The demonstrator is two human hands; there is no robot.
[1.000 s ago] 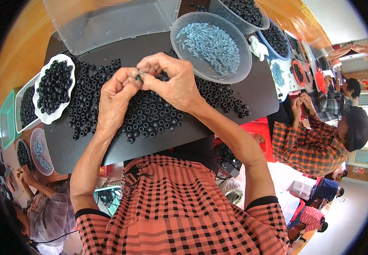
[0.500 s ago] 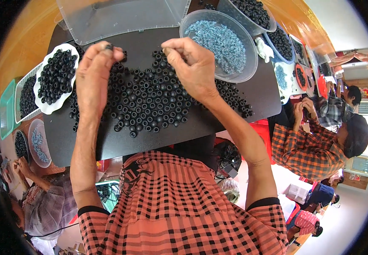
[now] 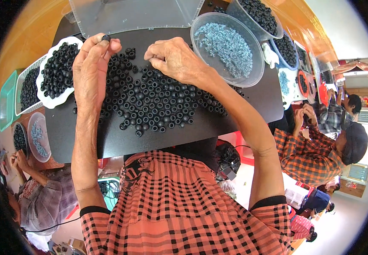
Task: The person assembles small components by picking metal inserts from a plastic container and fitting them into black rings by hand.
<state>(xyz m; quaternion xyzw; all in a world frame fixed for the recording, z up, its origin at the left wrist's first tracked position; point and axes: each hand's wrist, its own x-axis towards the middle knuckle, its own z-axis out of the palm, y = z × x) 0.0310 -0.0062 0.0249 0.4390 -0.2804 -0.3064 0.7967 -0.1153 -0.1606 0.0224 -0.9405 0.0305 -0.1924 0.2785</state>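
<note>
Between the thumb and fingertips of my left hand [image 3: 91, 68] is a small black ring-shaped part [image 3: 106, 38], its round opening turned upward. My right hand [image 3: 176, 59] is held to its right, over the far side of a pile of black ring-shaped parts [image 3: 158, 104]. Its fingers are curled and pressed together, and whatever they hold is hidden. The pile spreads over the dark tabletop [image 3: 218, 127] below and between both hands. By my right hand stands a round clear tub [image 3: 258, 72] of small bluish pieces [image 3: 226, 49] that look like coils.
A white scalloped dish [image 3: 50, 102] heaped with black parts stands left of my left hand, beside a white basket [image 3: 24, 110] and a green tray [image 3: 5, 102]. A large clear bin [image 3: 137, 19] lies across the far side. Co-workers [image 3: 315, 148] sit at both sides.
My right hand has moved left and turned, its back now facing up. My left hand has risen slightly, and the ring in it shows more clearly. The view has shifted a little.
</note>
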